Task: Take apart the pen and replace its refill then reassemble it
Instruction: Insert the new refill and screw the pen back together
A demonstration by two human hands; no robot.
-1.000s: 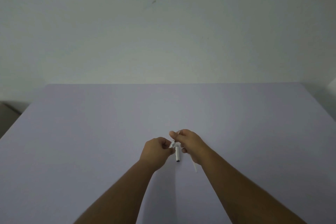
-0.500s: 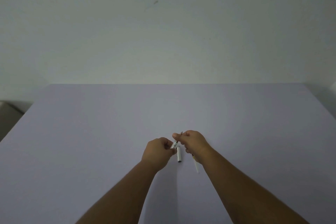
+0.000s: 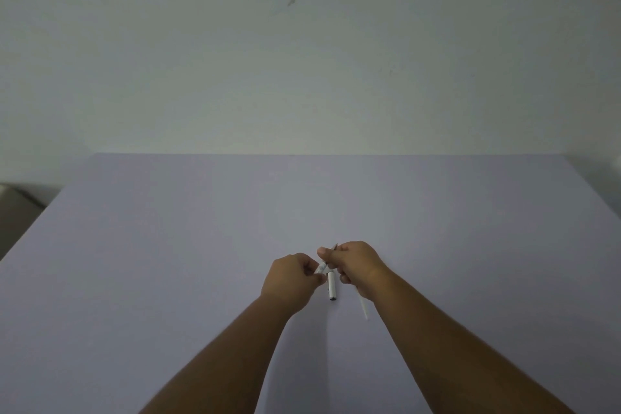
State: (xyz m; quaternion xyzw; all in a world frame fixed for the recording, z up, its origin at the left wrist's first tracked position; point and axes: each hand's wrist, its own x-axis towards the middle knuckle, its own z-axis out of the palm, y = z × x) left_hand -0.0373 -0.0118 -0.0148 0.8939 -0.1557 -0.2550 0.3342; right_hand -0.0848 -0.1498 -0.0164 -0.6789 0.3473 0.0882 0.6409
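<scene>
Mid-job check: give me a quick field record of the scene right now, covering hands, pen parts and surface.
left hand: closed on the white pen barrel
right hand: closed on the barrel's far end; a thin dark tip sticks out past the fingers
on table: white pen cap, lying between the hands
also: thin white refill, showing below the right wrist
surface: plain lavender table
stage: pen in pieces, not reassembled

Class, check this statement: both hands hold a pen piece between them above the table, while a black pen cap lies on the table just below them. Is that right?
Not quite. In the head view the cap lying on the table is white, with only a dark end, not black. The rest stands: the left hand and right hand hold a pen piece between them.
</scene>
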